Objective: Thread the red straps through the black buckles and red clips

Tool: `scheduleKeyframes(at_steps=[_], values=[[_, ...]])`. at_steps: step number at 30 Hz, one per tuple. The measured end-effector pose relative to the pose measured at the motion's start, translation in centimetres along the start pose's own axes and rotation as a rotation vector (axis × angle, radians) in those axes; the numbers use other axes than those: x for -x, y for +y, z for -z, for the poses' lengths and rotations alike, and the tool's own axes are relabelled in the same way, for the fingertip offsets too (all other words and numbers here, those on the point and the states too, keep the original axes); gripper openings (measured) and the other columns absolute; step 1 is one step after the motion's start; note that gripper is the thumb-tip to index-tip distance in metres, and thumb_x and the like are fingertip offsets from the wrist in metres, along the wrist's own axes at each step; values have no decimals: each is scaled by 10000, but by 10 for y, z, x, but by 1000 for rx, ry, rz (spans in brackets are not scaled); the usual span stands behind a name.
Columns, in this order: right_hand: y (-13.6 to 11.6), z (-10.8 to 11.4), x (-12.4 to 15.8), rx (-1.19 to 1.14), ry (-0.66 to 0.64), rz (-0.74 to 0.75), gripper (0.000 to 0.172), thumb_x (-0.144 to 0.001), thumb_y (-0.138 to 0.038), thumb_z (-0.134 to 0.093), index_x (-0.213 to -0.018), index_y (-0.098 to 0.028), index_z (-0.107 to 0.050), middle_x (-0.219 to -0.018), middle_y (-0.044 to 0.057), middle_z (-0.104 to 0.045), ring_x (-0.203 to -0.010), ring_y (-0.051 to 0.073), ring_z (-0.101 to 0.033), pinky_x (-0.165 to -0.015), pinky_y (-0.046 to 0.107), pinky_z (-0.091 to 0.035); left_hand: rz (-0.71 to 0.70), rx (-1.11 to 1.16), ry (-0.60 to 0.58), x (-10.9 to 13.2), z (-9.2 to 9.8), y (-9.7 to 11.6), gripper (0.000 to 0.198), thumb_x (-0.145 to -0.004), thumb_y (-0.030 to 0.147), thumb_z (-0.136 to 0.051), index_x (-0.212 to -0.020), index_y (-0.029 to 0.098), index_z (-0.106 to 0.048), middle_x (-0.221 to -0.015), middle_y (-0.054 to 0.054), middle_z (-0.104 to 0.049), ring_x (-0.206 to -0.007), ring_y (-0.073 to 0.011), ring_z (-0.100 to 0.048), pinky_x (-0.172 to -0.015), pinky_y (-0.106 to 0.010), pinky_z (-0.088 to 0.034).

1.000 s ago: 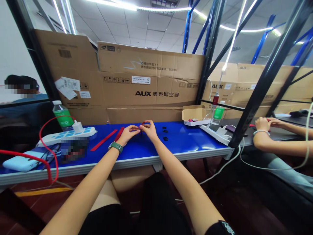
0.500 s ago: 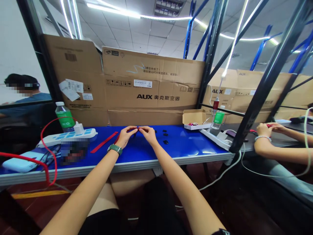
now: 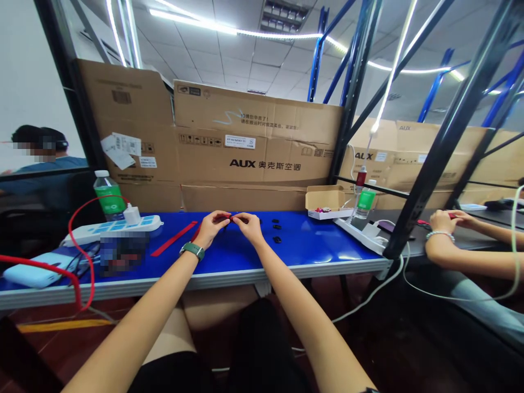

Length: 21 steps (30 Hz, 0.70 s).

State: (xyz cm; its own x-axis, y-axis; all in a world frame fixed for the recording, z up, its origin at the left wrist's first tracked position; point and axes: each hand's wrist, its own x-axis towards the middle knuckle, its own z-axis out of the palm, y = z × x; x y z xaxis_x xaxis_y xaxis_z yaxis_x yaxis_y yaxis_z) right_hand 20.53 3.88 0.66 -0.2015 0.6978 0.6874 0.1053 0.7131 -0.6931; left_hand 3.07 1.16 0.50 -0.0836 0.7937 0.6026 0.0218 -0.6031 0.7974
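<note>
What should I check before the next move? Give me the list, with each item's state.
Red piece between left hand and right hand: ok, both pinch it.
Its exact shape and fit: cannot tell, fingers hide it.
Small black pieces on the blue tabletop: ok, right of the right hand.
Red strip: ok, flat, left of the left hand.
Co-worker's hands: ok, apart, at the next bench.

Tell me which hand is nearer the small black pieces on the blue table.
Right. The right hand is just left of the small black pieces, not touching them; the left hand is farther left, beyond the right hand.
</note>
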Motion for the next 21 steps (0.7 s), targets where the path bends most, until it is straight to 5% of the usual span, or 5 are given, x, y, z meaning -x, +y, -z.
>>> scheduleKeyframes(at_steps=[14, 21], values=[[-8, -1, 3, 78, 0, 87, 190, -872, -388, -675, -871, -230, -781, -912, 58, -774, -831, 212, -712, -808, 313, -552, 20, 45, -25, -1, 5, 1, 493, -633, 433, -883, -955, 175, -614, -1082, -133, -745, -1001, -262, -699, -952, -442, -517], [-13, 1, 3, 78, -34, 96, 183, -909, -339, -615, -919, -240, -770, -950, 37, -776, -881, 202, -710, -863, 308, -544, 32, -21, 14, 1, 1, 5, 477, -604, 510, -878, -792, 184, -585, -1022, -114, -743, -1002, -275, -686, -923, -429, -522]])
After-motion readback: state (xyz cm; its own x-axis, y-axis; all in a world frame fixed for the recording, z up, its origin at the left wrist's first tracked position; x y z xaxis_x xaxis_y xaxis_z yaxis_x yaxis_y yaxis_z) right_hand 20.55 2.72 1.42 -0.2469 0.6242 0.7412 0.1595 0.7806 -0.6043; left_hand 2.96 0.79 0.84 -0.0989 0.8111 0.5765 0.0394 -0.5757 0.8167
